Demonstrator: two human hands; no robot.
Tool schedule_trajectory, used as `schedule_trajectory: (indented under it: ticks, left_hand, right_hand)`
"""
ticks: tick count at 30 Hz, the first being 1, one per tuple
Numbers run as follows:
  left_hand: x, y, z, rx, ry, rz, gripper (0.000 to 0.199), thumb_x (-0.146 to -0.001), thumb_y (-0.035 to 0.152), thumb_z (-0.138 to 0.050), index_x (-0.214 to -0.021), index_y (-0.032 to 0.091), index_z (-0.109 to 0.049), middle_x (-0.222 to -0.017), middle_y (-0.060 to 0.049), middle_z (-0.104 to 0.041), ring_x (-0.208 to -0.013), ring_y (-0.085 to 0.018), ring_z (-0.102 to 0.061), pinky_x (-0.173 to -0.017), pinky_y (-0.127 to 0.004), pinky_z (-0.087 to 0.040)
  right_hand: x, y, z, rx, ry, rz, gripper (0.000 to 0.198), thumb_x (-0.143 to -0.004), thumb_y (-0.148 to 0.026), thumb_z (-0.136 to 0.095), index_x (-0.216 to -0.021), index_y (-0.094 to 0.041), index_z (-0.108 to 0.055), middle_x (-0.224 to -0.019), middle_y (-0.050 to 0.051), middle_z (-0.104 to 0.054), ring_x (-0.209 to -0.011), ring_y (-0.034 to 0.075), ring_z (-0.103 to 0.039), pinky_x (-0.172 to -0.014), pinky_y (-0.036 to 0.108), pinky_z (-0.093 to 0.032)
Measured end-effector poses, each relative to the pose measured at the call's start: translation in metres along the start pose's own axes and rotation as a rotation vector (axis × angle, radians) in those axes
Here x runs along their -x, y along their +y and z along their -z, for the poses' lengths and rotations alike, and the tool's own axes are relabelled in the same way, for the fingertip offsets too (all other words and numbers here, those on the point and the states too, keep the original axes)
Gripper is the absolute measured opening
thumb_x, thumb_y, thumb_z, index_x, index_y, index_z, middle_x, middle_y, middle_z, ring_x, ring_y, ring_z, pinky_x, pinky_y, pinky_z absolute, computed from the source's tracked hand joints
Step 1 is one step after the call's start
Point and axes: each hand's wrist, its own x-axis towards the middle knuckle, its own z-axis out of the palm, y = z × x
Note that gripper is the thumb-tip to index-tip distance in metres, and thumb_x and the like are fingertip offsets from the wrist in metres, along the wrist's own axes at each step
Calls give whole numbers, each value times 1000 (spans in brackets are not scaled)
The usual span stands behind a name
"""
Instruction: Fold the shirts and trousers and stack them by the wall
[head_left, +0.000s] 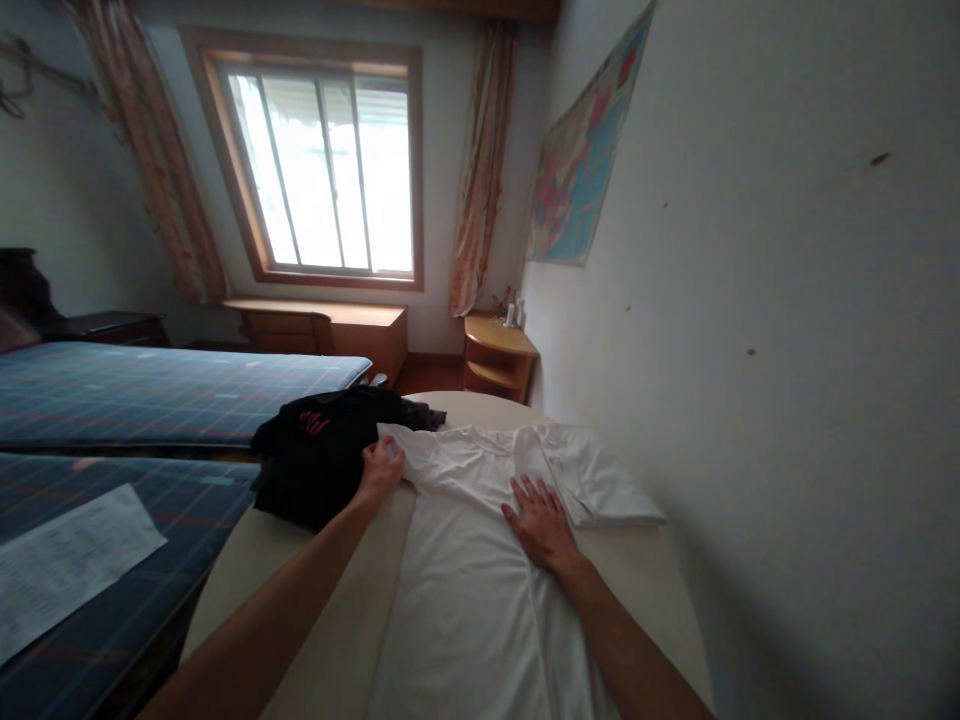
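Note:
A white T-shirt [465, 560] lies spread on the round cream table [330, 620], its right side folded inward. My left hand [384, 466] is closed on the edge of the sleeve at the shirt's left. Flat on the folded part, with fingers spread, rests my right hand [541, 522]. Beyond it, at the right, is a folded white piece of cloth [600, 480]; whether it is a separate garment I cannot tell. A heap of black clothing [322, 450] with a red mark sits just left of my left hand.
Two mattresses with blue plaid covers [187, 390] stand to the left, the nearer one bearing a printed paper sheet [82, 560]. A white wall [787, 300] closes in on the right. Past the table are a corner shelf [499, 340] and a low wooden desk [367, 325].

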Motion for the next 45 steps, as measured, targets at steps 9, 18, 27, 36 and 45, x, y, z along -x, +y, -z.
schedule_trajectory:
  ticks: [9,18,27,36,45]
  left_hand:
    - [-12,15,-1,70,12,-66,44,-77,11,-60,-122,11,-61,-119,-12,-66,-111,-23,-64,-98,-30,-50]
    - [11,24,9,-108,7,-164,57,-81,7,-51,-138,7,-46,-145,-20,-42,-112,-29,-62,-100,-40,-50]
    - [24,25,15,-299,-49,-271,60,-85,10,-47,-144,12,-39,-150,-18,-38,-107,-27,-66,-87,-31,-55]
    - [13,6,12,-210,-23,-306,55,-84,11,-51,-139,11,-45,-146,-15,-44,-120,-26,-59,-103,-33,-49]
    - [36,28,17,-221,-33,-463,62,-81,1,-44,-140,22,-49,-148,-6,-47,-129,-22,-52,-108,-34,-45]
  right_hand:
    - [1,0,-1,1,13,6,71,-97,-66,-21,-156,-28,-27,-163,3,-22,-151,25,-11,-120,43,-6]
    - [3,-2,3,-16,4,0,70,-97,-65,-24,-155,-27,-28,-163,3,-23,-151,26,-11,-120,44,-7]
    - [1,-81,13,-96,19,216,67,-93,-64,-40,-149,-28,-41,-162,7,-26,-150,29,-14,-120,51,-3]
    - [24,-139,-3,-267,-132,538,80,-83,-75,-49,-150,-34,-37,-161,8,-28,-149,36,-15,-118,59,-7]
    - [-21,-127,0,-403,-149,350,57,-94,-58,-44,-140,-25,-51,-154,9,-42,-146,30,-27,-119,50,-17]
